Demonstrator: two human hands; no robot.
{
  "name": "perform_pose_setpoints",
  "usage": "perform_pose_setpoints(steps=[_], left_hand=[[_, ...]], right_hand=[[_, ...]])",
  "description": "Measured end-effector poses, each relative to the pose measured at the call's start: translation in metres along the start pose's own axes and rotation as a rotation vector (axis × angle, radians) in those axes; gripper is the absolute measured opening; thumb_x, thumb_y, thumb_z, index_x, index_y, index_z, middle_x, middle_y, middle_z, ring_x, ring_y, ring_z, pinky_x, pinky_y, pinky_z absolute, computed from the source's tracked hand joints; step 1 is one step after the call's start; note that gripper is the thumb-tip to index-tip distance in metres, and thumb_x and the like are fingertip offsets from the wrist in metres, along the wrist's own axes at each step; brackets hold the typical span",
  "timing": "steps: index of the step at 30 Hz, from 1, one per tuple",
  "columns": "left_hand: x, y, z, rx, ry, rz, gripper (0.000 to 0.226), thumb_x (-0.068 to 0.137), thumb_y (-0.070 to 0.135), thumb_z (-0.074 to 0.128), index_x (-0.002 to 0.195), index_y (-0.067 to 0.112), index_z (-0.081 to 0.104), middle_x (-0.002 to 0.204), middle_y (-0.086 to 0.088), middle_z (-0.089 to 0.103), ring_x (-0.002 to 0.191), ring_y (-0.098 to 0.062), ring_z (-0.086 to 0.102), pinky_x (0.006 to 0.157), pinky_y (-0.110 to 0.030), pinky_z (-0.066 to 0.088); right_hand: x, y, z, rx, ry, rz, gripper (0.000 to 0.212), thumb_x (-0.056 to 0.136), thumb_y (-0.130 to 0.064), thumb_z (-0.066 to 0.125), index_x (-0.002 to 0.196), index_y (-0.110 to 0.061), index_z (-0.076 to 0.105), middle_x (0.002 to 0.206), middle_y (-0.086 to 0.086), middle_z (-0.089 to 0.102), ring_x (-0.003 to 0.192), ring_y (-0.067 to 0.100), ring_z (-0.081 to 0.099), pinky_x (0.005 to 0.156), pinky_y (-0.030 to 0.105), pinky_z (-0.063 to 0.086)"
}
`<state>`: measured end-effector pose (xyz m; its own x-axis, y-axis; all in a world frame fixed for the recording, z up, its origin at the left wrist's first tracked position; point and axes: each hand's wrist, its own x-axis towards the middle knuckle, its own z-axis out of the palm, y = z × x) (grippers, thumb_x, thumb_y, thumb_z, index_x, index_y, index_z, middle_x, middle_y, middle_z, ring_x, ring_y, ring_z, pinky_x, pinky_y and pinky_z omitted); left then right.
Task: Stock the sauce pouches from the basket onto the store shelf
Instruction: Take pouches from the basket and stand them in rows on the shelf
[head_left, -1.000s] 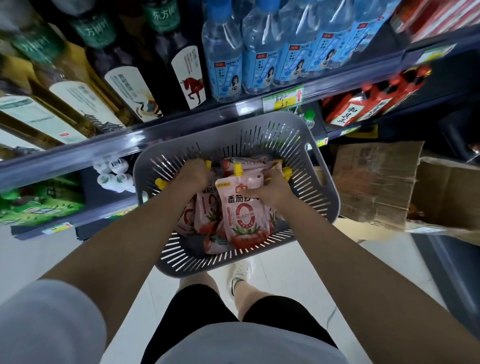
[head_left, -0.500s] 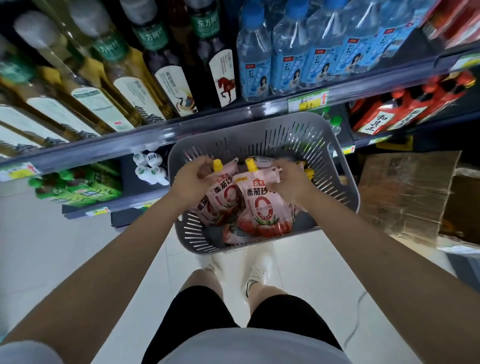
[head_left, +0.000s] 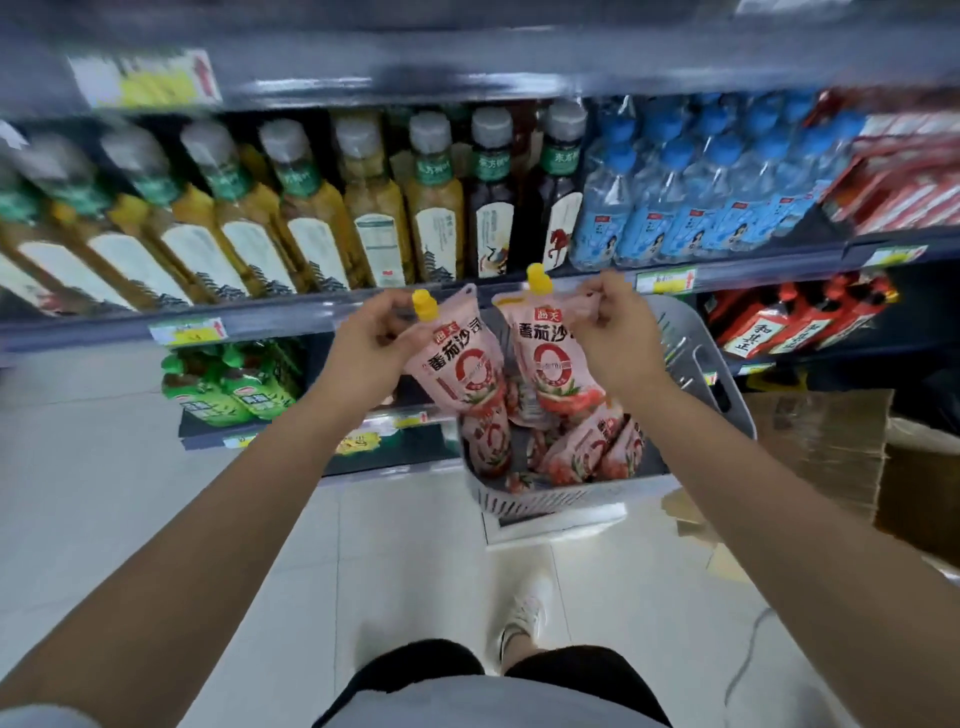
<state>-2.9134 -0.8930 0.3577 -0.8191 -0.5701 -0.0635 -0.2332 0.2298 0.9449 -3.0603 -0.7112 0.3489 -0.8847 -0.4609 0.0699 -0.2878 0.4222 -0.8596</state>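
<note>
My left hand (head_left: 371, 345) grips a pink sauce pouch (head_left: 460, 364) with a yellow cap by its top corner. My right hand (head_left: 618, 338) holds a second pink pouch (head_left: 545, 358) the same way. Both pouches hang upright above the grey slotted basket (head_left: 722, 384), lifted in front of the shelf edge (head_left: 291, 314). Several more pink pouches (head_left: 582, 447) lie in the basket below them. The basket sits low, to the right of my legs.
The shelf above holds tea bottles (head_left: 374, 208), dark bottles (head_left: 493, 208) and water bottles (head_left: 649, 202). Green bottles (head_left: 228, 379) lie on a lower shelf at left, red packs (head_left: 789, 322) at right. Flattened cardboard (head_left: 826, 447) lies on the floor at right.
Both hands have risen out of the basket, each lifting a pouch. The view has tilted upward and shifted left, so more of the shelves shows.
</note>
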Motion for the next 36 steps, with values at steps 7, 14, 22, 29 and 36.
perform_pose_setpoints(steps=[7, 14, 22, 29, 36], left_hand=[[-0.033, 0.028, -0.108, 0.046, 0.101, 0.213, 0.028, 0.090, 0.020, 0.063, 0.087, 0.048, 0.056, 0.077, 0.004, 0.055, 0.075, -0.001, 0.058, 0.067, -0.019, 0.046], [-0.058, 0.049, -0.217, 0.147, 0.185, 0.342, 0.021, 0.089, 0.018, 0.063, 0.091, 0.039, 0.064, 0.090, 0.014, 0.068, 0.080, 0.000, 0.064, 0.064, -0.018, 0.049], [-0.062, 0.089, -0.313, 0.183, 0.343, 0.517, 0.035, 0.091, 0.017, 0.059, 0.084, 0.051, 0.063, 0.080, 0.031, 0.065, 0.074, 0.010, 0.061, 0.060, -0.009, 0.047], [-0.014, 0.133, -0.351, 0.073, 0.512, 0.632, 0.020, 0.095, 0.016, 0.053, 0.103, 0.033, 0.061, 0.085, 0.020, 0.060, 0.071, 0.010, 0.058, 0.061, -0.007, 0.044], [0.080, 0.177, -0.360, -0.076, 0.611, 0.605, 0.019, 0.095, 0.014, 0.052, 0.105, 0.025, 0.063, 0.094, 0.003, 0.065, 0.081, -0.011, 0.063, 0.068, -0.029, 0.055]], right_hand=[[-0.029, -0.119, 0.049, 0.206, 0.053, -0.247, 0.014, 0.095, -0.003, 0.050, 0.087, -0.014, 0.045, 0.076, 0.003, 0.051, 0.065, 0.005, 0.045, 0.057, 0.013, 0.038], [-0.037, -0.216, 0.097, 0.316, 0.064, -0.266, 0.017, 0.091, -0.010, 0.059, 0.092, -0.021, 0.047, 0.102, 0.016, 0.065, 0.091, 0.027, 0.064, 0.076, 0.037, 0.054], [-0.037, -0.307, 0.144, 0.507, 0.157, -0.386, 0.010, 0.095, -0.018, 0.055, 0.087, -0.018, 0.049, 0.077, -0.004, 0.061, 0.065, -0.002, 0.059, 0.058, 0.022, 0.050], [0.000, -0.372, 0.146, 0.547, 0.175, -0.467, 0.012, 0.097, -0.024, 0.053, 0.090, -0.014, 0.049, 0.096, 0.020, 0.067, 0.088, 0.032, 0.067, 0.074, 0.046, 0.058], [0.066, -0.400, 0.141, 0.619, 0.191, -0.461, 0.013, 0.097, -0.023, 0.052, 0.085, -0.020, 0.047, 0.104, 0.025, 0.065, 0.094, 0.036, 0.066, 0.077, 0.043, 0.057]])
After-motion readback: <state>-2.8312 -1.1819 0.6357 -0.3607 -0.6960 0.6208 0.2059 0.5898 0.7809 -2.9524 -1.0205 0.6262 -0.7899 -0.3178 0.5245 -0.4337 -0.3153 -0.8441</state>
